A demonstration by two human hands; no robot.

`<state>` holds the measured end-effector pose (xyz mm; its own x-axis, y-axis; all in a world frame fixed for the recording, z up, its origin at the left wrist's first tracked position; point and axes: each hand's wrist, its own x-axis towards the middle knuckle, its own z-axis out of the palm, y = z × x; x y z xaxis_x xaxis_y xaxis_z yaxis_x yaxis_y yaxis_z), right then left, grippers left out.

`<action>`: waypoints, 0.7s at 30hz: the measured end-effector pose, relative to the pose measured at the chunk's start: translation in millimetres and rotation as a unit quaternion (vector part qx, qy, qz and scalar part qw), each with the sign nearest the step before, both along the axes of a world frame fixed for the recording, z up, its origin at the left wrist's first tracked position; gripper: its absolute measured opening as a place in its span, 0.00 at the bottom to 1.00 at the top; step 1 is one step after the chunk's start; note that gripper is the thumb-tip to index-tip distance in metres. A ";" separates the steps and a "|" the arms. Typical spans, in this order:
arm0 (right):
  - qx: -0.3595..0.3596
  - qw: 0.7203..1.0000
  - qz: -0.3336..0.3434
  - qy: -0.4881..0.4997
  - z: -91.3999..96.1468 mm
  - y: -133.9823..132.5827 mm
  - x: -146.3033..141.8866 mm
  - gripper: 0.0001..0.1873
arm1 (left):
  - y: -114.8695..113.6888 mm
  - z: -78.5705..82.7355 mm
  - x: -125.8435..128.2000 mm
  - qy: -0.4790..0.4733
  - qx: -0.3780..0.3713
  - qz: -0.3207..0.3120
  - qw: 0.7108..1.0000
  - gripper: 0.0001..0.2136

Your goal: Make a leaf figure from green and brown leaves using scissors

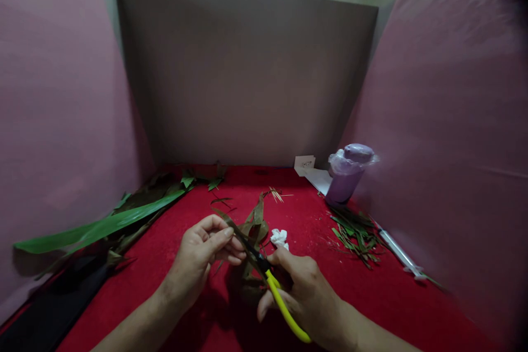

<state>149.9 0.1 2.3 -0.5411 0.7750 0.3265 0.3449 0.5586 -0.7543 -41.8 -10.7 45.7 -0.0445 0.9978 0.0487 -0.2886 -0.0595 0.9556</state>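
Observation:
My left hand [206,250] pinches a narrow dark green leaf strip [229,221] between thumb and fingers, near the middle of the red cloth. In my right hand [307,289] is a pair of scissors [284,308] with yellow handles and dark blades. The blades point up and left along the strip, close to my left fingertips; whether they touch the leaf I cannot tell. Brownish-green leaf pieces [258,214] lie just behind and below the blades. A crumpled white tissue [279,238] sits beyond my right hand.
Long green leaves [124,220] and a black item [53,302] lie at left. Several toothpicks [276,194] are farther back. On the right are a plastic-wrapped purple container [346,179], white paper [317,180], cut leaf strips [358,234] and a clear tube-like item [399,250]. Walls enclose three sides.

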 end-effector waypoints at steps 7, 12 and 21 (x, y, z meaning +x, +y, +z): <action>-0.025 0.998 0.004 0.050 9.3 -2.3 -1.5 0.31 | -0.1 -1.1 -1.3 0.008 0.006 -0.008 1.000 0.06; -0.049 0.998 0.007 0.035 10.8 -1.5 -0.8 0.31 | -1.1 -4.7 0.5 0.017 0.001 -0.015 1.000 0.06; -0.008 1.000 -0.005 0.021 8.5 -0.3 -1.9 0.28 | 0.2 -5.5 2.1 0.012 -0.001 -0.017 1.000 0.06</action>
